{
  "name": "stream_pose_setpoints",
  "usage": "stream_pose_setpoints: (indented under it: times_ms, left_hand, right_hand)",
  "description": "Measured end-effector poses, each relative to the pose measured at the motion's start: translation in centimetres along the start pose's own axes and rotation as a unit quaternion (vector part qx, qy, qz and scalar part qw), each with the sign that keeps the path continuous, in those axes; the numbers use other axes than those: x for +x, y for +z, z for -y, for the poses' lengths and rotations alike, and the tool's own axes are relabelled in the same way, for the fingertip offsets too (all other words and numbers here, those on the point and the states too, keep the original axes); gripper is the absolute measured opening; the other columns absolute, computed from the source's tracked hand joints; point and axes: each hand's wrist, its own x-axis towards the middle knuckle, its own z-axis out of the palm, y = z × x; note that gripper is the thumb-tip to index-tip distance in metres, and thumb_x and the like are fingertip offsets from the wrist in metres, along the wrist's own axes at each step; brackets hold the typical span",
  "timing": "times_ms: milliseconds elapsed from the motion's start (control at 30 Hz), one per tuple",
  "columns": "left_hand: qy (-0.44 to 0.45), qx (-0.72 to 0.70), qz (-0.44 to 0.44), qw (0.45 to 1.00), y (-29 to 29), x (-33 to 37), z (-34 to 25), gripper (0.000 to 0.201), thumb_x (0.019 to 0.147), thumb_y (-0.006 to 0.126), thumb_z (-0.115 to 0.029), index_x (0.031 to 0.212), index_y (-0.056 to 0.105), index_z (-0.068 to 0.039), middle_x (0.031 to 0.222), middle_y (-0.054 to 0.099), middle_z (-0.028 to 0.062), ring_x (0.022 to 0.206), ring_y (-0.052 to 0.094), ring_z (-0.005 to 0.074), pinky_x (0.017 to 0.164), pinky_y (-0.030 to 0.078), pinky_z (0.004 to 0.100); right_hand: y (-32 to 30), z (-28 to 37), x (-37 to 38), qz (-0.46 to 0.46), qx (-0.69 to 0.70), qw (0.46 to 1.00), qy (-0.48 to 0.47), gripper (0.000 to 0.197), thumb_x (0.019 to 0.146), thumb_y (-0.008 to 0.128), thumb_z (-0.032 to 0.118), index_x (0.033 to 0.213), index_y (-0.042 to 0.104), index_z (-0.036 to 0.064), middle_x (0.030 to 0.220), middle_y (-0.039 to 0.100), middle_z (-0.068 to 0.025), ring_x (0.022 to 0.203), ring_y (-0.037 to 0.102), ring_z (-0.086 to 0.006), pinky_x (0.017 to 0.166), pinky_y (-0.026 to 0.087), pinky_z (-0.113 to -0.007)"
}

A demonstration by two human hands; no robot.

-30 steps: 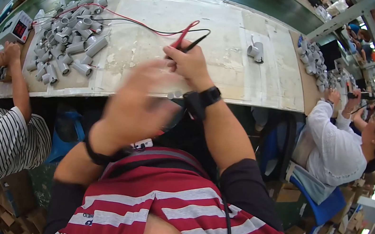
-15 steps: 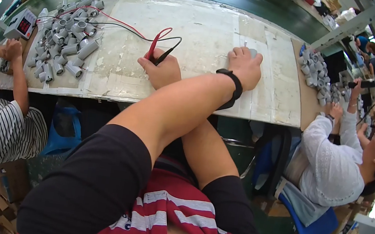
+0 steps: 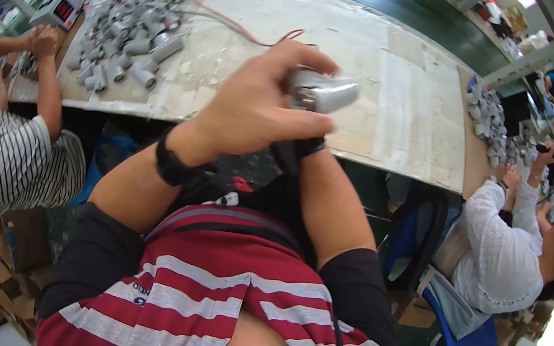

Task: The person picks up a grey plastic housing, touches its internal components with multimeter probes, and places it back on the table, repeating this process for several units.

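My left hand [image 3: 252,95], with a dark band at its wrist, is raised high over the near edge of the table. Its thumb and fingers are closed around a grey cylinder [image 3: 327,94] whose end shows a metallic inside. Behind it, my right forearm [image 3: 334,195] comes up from the lower right; the right hand itself is hidden by my left hand. A red lead [image 3: 241,28] runs across the table and disappears behind my left fingers. The probes at the leads' ends cannot be seen.
A heap of grey cylinders [image 3: 130,35] lies at the table's left, beside a small meter box with red digits [image 3: 59,6]. More grey parts [image 3: 486,117] lie at the right. One person in stripes [image 3: 16,165] sits left, another in white [image 3: 492,253] right.
My crossed arms have uncrossed. My left hand has come back from the right, lifting the grey cylinder. My right hand, which held the red and black probes, has gone out of sight behind it.
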Motion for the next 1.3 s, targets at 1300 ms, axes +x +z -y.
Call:
stream_pose_setpoints:
  times_ms: [1300]
  left_hand:
    - [-0.006,-0.040,-0.028,0.999,-13.6,-9.5,11.0,0.021,0.094,0.063,-0.009,0.113,0.068,-0.004,0.117,0.061,0.0046,0.107,0.058,0.0139,0.096,0.046,0.0266]
  right_hand:
    - [5.9,5.2,-1.1,0.080,-0.198,0.966,0.143,0.016,0.095,0.073,0.014,0.099,0.067,-0.0007,0.083,0.071,-0.0084,0.065,0.064,-0.0124,0.057,0.052,-0.024]
